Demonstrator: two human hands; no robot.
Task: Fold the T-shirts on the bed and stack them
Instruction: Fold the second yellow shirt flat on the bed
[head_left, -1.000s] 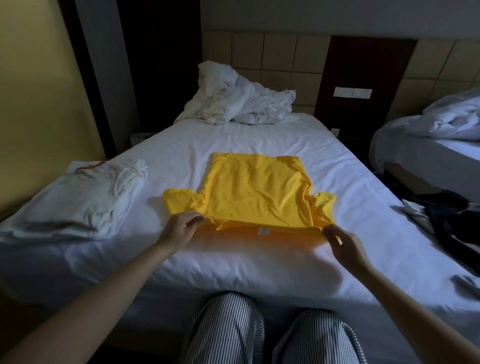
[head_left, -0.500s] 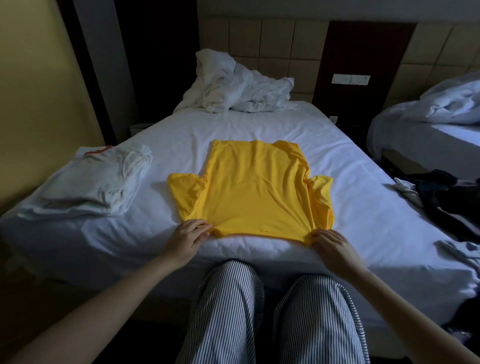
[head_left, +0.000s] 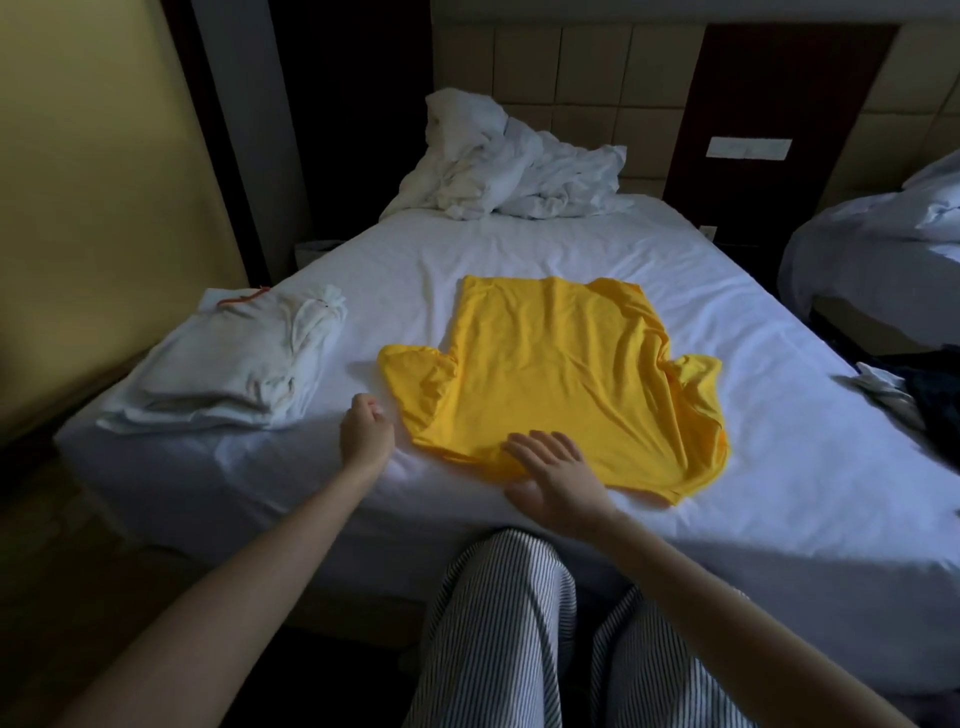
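A yellow T-shirt (head_left: 561, 374) lies spread flat on the white bed (head_left: 779, 467), its hem towards the headboard and both short sleeves out to the sides. My right hand (head_left: 556, 475) rests flat on the shirt's near edge, left of its middle, fingers straight and spread. My left hand (head_left: 366, 436) is just left of the shirt, below the left sleeve, with its fingers curled in and nothing in them. A stack of folded white T-shirts (head_left: 234, 369) sits on the bed's left side.
A crumpled white duvet (head_left: 509, 161) is heaped at the head of the bed. Dark and white clothes (head_left: 919, 395) lie at the right edge. A second bed (head_left: 872, 260) stands to the right. My striped trouser legs (head_left: 498, 623) are against the bed's near edge.
Both hands have let go of the shirt's near corners. My right hand slid left along the near edge and now lies flat on it; my left hand drew off to the left.
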